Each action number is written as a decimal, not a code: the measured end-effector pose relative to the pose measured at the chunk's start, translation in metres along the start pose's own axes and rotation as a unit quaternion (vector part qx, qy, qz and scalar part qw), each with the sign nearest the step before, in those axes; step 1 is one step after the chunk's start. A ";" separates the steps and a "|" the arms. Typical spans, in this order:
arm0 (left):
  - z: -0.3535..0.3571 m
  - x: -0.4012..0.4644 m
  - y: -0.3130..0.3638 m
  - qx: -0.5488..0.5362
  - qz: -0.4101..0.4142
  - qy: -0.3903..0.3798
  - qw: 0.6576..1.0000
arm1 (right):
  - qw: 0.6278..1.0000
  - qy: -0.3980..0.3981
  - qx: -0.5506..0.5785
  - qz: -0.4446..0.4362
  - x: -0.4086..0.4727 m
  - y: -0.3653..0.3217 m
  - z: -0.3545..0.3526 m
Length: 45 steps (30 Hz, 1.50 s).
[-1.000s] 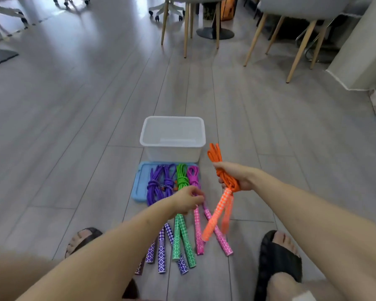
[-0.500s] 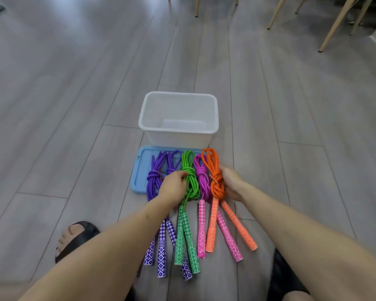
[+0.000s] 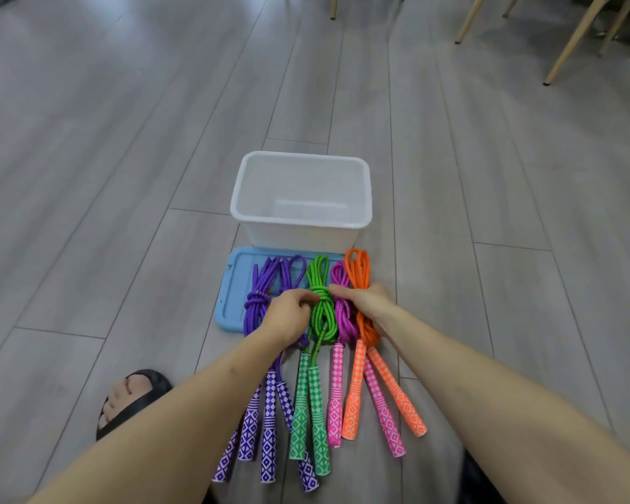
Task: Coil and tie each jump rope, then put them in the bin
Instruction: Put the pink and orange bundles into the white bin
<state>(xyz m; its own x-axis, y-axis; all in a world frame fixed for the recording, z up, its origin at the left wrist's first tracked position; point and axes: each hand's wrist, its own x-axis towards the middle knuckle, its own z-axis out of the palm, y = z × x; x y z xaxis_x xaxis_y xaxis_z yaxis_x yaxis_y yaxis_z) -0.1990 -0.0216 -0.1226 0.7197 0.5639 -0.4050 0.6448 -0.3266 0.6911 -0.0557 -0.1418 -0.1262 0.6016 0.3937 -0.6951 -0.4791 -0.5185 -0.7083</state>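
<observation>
Sandalled foot nearest, on floor. Five tied ropes side by side, handles toward person: two purple, green, pink, orange. Left grip clenched on purple coils; right grip grasping orange and pink coils. Coils overlap blue lid. White bin beyond.

The person's two forearms are bare with no sleeves, watch or rings showing on the left hand or the right hand, and the one foot in view wears a black open-toed slide sandal with a broad strap across the toes.
</observation>
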 end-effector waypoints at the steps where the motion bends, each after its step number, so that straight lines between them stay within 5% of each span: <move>1: 0.000 0.001 0.000 -0.007 -0.003 -0.003 1.000 | 1.000 0.007 -0.015 -0.005 -0.001 -0.003 0.001; 11: 0.006 -0.003 0.003 -0.046 -0.007 -0.037 0.998 | 0.999 -0.008 0.039 0.006 -0.025 -0.014 -0.010; 16: -0.002 -0.013 0.011 -0.116 -0.009 0.010 0.993 | 0.996 -0.051 0.062 -0.037 -0.060 -0.056 -0.030; 20: -0.034 -0.028 0.053 -0.345 -0.038 0.019 0.938 | 0.988 -0.083 0.102 -0.080 -0.089 -0.104 -0.039; 23: -0.052 -0.047 0.089 -0.392 -0.008 0.006 0.920 | 0.977 -0.086 0.147 -0.130 -0.113 -0.142 -0.038; 28: -0.062 -0.065 0.131 -0.303 0.146 0.050 0.940 | 0.944 -0.098 0.257 -0.182 -0.144 -0.215 -0.027; 32: -0.092 -0.052 0.161 -0.234 0.203 0.158 0.937 | 0.913 -0.133 0.317 -0.218 -0.163 -0.275 -0.015; 38: -0.164 0.005 0.185 -0.242 0.198 -0.006 0.950 | 0.877 -0.202 0.370 -0.232 -0.156 -0.337 -0.004; 45: -0.189 0.082 0.171 -0.106 0.173 -0.001 0.979 | 0.871 -0.153 0.421 -0.201 -0.069 -0.340 -0.007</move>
<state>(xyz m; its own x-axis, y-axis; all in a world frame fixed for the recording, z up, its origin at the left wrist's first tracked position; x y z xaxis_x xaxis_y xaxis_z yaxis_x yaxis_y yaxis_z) -0.0785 0.1118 0.0755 0.8865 0.4451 -0.1264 0.2947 -0.3328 0.8958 0.0702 0.0018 0.1633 0.6913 0.6664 -0.2793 -0.6462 0.3972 -0.6517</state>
